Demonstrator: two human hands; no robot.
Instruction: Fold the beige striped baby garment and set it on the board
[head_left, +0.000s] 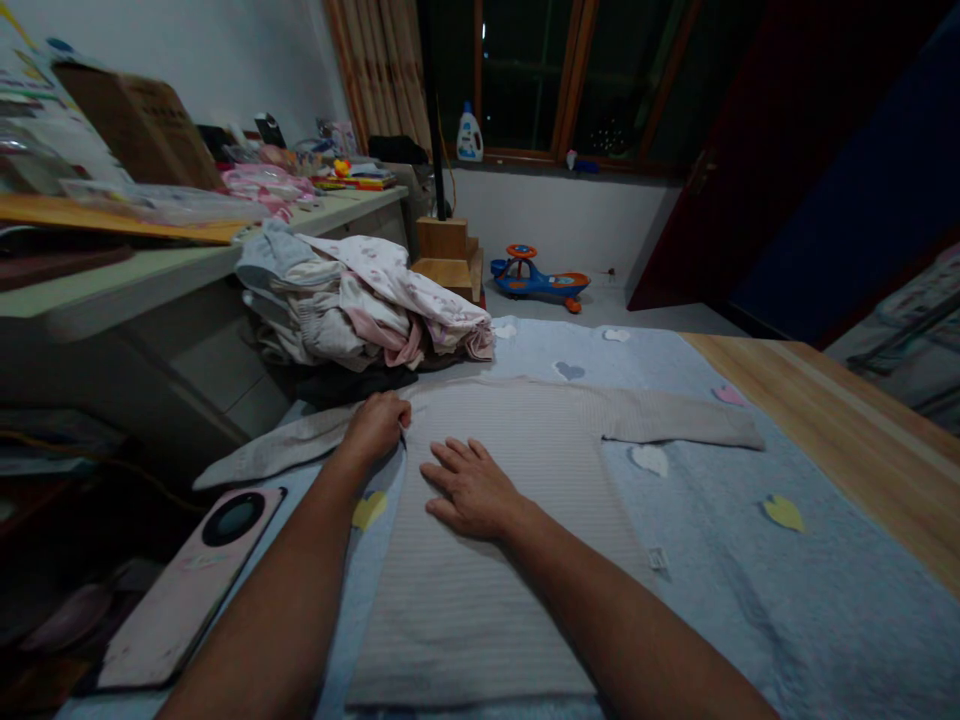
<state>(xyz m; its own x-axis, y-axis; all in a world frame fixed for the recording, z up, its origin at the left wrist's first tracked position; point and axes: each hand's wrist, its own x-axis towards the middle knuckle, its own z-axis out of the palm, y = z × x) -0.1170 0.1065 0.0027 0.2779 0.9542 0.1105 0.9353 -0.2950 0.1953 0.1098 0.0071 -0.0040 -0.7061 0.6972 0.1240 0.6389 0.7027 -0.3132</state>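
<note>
A pale, finely striped long-sleeved shirt (517, 620) lies spread flat, its sleeves stretched out to both sides. My left hand (377, 428) is closed on the shirt where the left-side sleeve meets the body, with the fingertips partly hidden. On the chest of the shirt my right hand (474, 488) rests flat, palm down, fingers stretched out and slightly apart. Under the shirt is a light blue blanket (847, 600) with heart shapes. A phone in a pink case (191, 590) lies beside my left forearm.
A heap of crumpled clothes (360, 300) sits beyond my left hand, against a cluttered desk (112, 305). Bare wooden board (817, 400) runs along the right. On the floor behind stand a blue and orange ride-on toy (536, 280) and a wooden step-like block (446, 268).
</note>
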